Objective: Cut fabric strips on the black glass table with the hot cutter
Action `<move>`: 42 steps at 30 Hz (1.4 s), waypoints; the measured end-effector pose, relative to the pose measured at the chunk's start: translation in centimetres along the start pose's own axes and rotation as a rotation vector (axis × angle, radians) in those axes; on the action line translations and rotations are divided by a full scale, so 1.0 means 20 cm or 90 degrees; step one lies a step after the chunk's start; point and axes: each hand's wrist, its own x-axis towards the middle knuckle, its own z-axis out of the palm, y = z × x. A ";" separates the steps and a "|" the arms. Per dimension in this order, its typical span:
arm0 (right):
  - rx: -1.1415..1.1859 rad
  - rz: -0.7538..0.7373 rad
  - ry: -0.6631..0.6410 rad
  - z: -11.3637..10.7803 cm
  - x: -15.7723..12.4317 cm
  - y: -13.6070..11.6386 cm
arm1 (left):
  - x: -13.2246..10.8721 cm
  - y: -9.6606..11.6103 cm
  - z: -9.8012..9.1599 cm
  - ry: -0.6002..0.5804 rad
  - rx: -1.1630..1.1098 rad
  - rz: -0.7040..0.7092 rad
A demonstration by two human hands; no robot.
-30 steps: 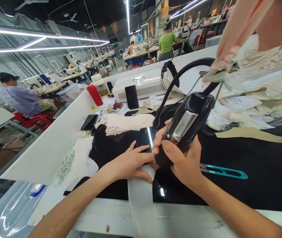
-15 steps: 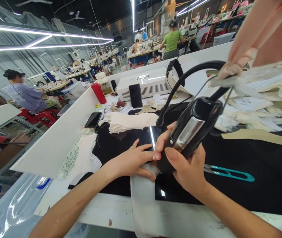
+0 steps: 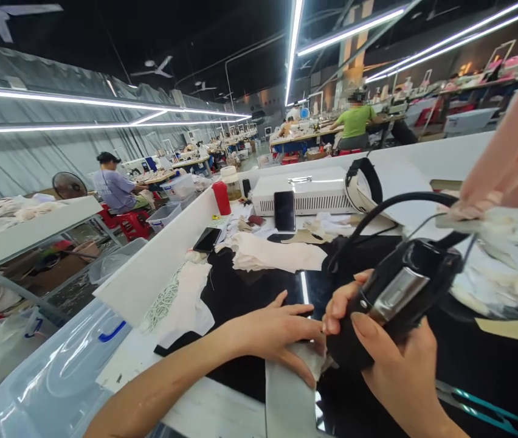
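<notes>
My right hand (image 3: 393, 356) is wrapped round a bulky black corded hand tool (image 3: 405, 292) with a silver plate on its side. The tool stands tilted, its lower end at the glossy black work surface. What that end touches is hidden behind my fingers. My left hand (image 3: 277, 331) lies spread out beside it, pressing on a strip of pale, thin cloth (image 3: 285, 386) that runs toward me over the table's front edge. Right of the tool lie teal-handled thread snips (image 3: 478, 409), partly out of view.
Stacked cream cloth pieces (image 3: 275, 252) lie behind my hands. Two phones, one a standing phone (image 3: 285, 211), are near a white vented box (image 3: 302, 198). Pale green cord (image 3: 163, 307) lies left. Pink cloth (image 3: 507, 143) hangs at right. Two people (image 3: 115, 182) (image 3: 354, 125) sit farther off.
The whole view has shifted up and to the left, so things appear lower and farther right. My hands, the tool and the cloth strip keep nearly the same places relative to each other.
</notes>
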 end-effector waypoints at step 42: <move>0.007 -0.017 -0.071 -0.03 0.01 -0.12 | -0.10 -0.02 0.25 0.296 0.176 -0.048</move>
